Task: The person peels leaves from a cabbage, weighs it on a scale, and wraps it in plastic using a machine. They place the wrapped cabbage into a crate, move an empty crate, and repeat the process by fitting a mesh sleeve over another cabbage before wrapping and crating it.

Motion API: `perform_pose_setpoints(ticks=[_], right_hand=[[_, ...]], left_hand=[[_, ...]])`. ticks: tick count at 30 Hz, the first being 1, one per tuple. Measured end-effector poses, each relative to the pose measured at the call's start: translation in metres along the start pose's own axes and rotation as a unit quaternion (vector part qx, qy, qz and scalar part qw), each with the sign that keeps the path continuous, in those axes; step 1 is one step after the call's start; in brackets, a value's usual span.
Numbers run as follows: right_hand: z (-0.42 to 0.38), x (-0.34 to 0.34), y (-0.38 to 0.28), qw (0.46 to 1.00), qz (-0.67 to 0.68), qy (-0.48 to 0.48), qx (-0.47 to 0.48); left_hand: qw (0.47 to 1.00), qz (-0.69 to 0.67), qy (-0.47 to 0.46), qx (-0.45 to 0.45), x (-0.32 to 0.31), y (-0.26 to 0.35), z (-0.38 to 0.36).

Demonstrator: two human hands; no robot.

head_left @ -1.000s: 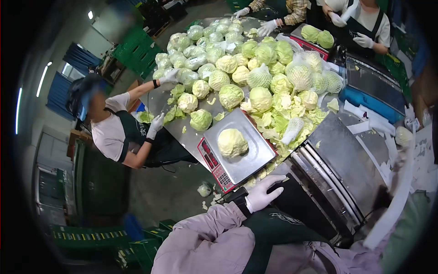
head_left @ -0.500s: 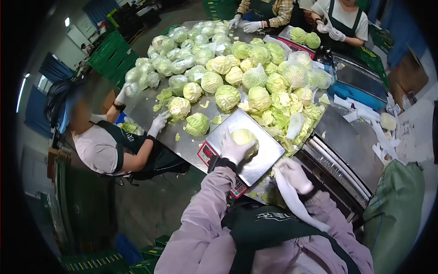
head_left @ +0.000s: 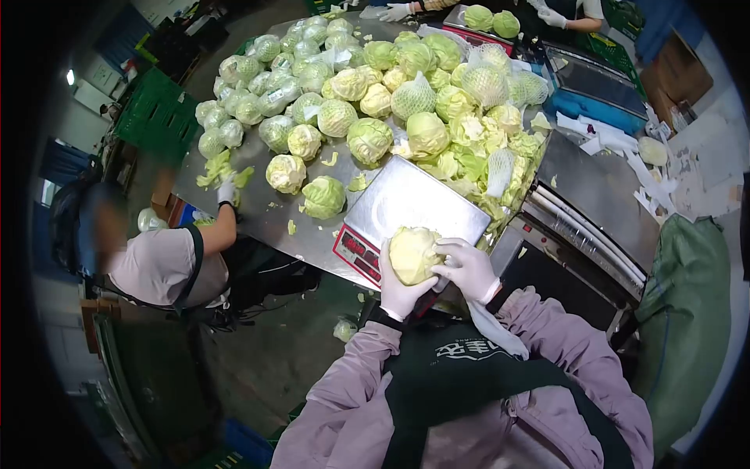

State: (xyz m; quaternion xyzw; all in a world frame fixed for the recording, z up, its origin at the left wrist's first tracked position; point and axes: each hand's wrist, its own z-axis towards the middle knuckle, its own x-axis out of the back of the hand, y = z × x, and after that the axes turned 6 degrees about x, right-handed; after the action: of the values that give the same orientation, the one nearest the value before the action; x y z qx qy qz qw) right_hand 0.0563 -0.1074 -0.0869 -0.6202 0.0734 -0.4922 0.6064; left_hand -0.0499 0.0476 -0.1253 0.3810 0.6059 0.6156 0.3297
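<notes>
A trimmed pale cabbage [head_left: 413, 255] is held up over the near edge of the scale's steel plate [head_left: 414, 202]. My gloved left hand [head_left: 398, 288] cups it from the left and below, fingers curled round it. On the right side, my gloved right hand [head_left: 469, 270] has its fingers against the cabbage. A limp white net sleeve [head_left: 498, 331] hangs down from that same hand toward my apron. The scale's red display panel [head_left: 358, 256] faces the near left. Beyond the scale sit a loose green cabbage [head_left: 323, 197] and another cabbage [head_left: 286, 173].
Bagged cabbages [head_left: 269, 94] and loose leaves [head_left: 469, 160] cover much of the steel table [head_left: 258, 223]. A wrapping machine [head_left: 578, 242] stands at right, beside a green sack [head_left: 683, 305]. A co-worker [head_left: 160, 262] stands at left, handling leaves; others are across the table.
The cabbage has come off the scale plate toward me, and my right hand has moved left to meet it, bringing the net sleeve. The co-worker at left now holds leaves.
</notes>
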Motion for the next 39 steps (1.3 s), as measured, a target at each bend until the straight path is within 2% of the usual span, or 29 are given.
perform_pose_setpoints(ticks=[2,3,4,6,10,12,13,15,18,22,28,30,37,39], right_hand=[[0.001,0.003,-0.004,1.0,0.004,0.001,-0.003],[0.001,0.003,-0.005,0.999,-0.032,0.017,0.037],[0.001,0.003,-0.006,0.999,-0.033,0.019,0.036],[0.0,0.0,-0.006,0.986,-0.124,0.053,0.099],[-0.002,-0.003,-0.005,0.986,-0.137,0.062,0.074],[0.002,0.004,-0.006,0.995,-0.095,-0.018,-0.019],[0.004,0.005,-0.007,0.995,-0.094,-0.016,-0.02],[0.009,0.006,-0.011,1.0,0.024,0.01,0.006],[0.014,0.01,-0.015,0.999,-0.003,-0.032,-0.019],[0.011,0.005,-0.016,1.0,-0.004,-0.016,-0.019],[0.019,0.004,-0.006,0.997,0.048,-0.05,-0.042],[0.023,0.007,-0.004,0.996,0.007,-0.088,0.002],[0.029,0.008,0.009,0.994,0.027,-0.103,0.015],[0.029,0.007,0.018,0.978,0.163,-0.125,-0.048]], left_hand=[[0.993,0.114,0.009,0.0,0.004,0.0,0.006],[0.995,0.099,0.009,0.0,0.003,0.002,0.006],[0.995,0.099,0.007,-0.001,0.002,0.004,0.007],[0.994,0.106,0.022,-0.006,0.001,0.005,0.007],[0.993,0.119,0.021,-0.01,0.0,0.003,0.008],[0.997,0.072,0.011,0.002,0.0,0.002,0.009],[0.997,0.072,0.009,0.001,0.002,0.001,0.009],[0.996,0.086,0.003,-0.014,0.003,0.0,0.011],[0.996,0.089,0.001,-0.005,0.003,0.001,0.01],[0.995,0.095,-0.004,-0.011,0.005,0.001,0.011],[0.996,0.082,-0.039,-0.008,0.01,0.006,0.014],[0.996,0.075,-0.045,0.005,0.012,0.004,0.016],[0.994,0.083,-0.067,-0.007,0.018,0.003,0.02],[0.994,0.078,-0.074,0.006,0.018,0.002,0.021]])
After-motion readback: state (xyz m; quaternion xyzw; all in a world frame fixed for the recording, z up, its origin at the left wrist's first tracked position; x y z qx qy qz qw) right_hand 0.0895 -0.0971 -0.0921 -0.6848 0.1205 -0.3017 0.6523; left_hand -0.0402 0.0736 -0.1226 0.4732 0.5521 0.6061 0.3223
